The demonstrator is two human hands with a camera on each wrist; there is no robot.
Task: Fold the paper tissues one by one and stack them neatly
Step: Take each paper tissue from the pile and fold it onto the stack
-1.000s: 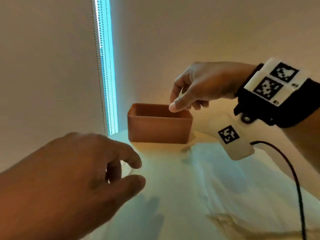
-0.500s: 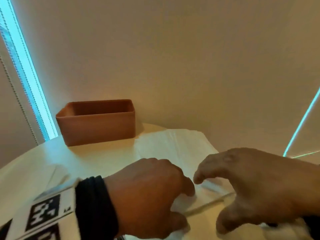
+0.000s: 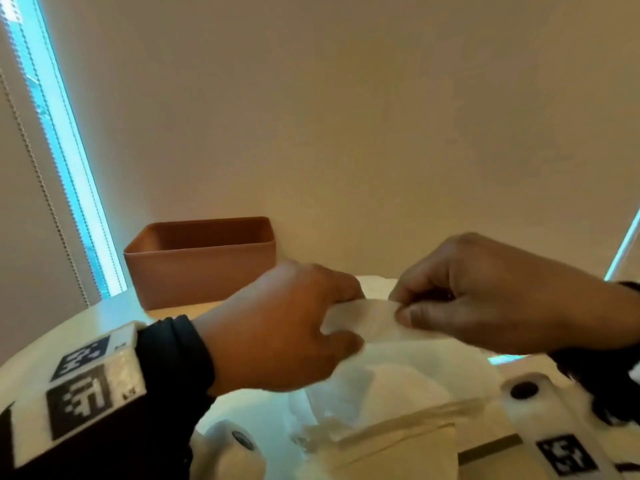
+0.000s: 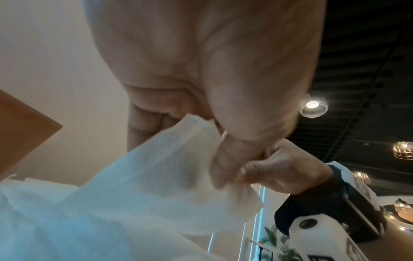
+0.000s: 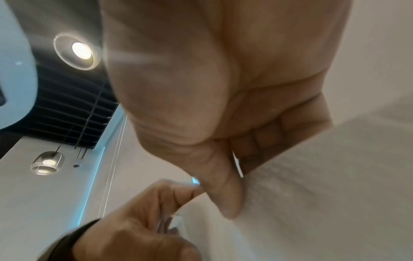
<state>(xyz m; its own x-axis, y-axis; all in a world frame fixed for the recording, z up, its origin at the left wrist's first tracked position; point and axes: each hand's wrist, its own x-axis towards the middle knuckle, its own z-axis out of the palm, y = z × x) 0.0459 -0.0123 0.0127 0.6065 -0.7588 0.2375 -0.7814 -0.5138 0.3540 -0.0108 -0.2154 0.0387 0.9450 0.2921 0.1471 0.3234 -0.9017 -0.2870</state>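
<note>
- Two hands meet above the table, each gripping the top edge of one white paper tissue (image 3: 360,317), which is lifted clear of the surface.
- Left hand (image 3: 277,334): fingers curled, thumb and fingers pinching the tissue's left end; a black wrist strap (image 3: 173,355) with a white marker block (image 3: 90,386) sits behind it.
- Right hand (image 3: 485,292): thumb pressed against curled fingers, pinching the tissue's right end just beside the left hand.
- Left wrist view: the left hand (image 4: 201,70) fills the upper frame, the tissue (image 4: 156,167) hangs from its fingers, and the right hand (image 4: 283,167) pinches the same sheet at the far edge.
- Right wrist view: the right hand (image 5: 223,88) nips the tissue (image 5: 324,185) between thumb and curled fingers; the left hand (image 5: 143,227) holds the sheet's edge lower in the frame.
- Tissue stack (image 3: 388,420): more white tissues lie in a loose pile on the table below the lifted sheet, their layered edges showing at the near side.
- Table (image 3: 114,310): pale, with a rounded edge, bearing the pile and the box.
- Brown box (image 3: 201,265): open-topped, rectangular, standing at the back of the table against the wall, behind the left hand and apart from the tissues.
- Window strip (image 3: 65,150): a bright blue vertical band at the left, with a bead chain (image 3: 38,174) hanging beside it.
</note>
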